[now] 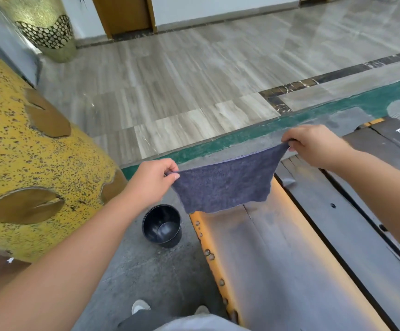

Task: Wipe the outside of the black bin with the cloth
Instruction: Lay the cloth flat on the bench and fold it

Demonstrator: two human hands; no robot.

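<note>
Both hands stretch the grey-blue cloth (225,185) in the air, left hand (152,181) pinching its left corner, right hand (313,145) its right; the black bin (162,225) stands upright on the concrete floor (146,271) below, left of the wooden desk (289,259)

Looks like a lobby or entrance hall of some public building, not a home. There's a big polished marble floor (194,75) with dark inlay strips (337,75), wooden door frames (122,15) along a white wall, and huge decorative vases, one yellow speckled (27,151), one mosaic (46,29).
</note>
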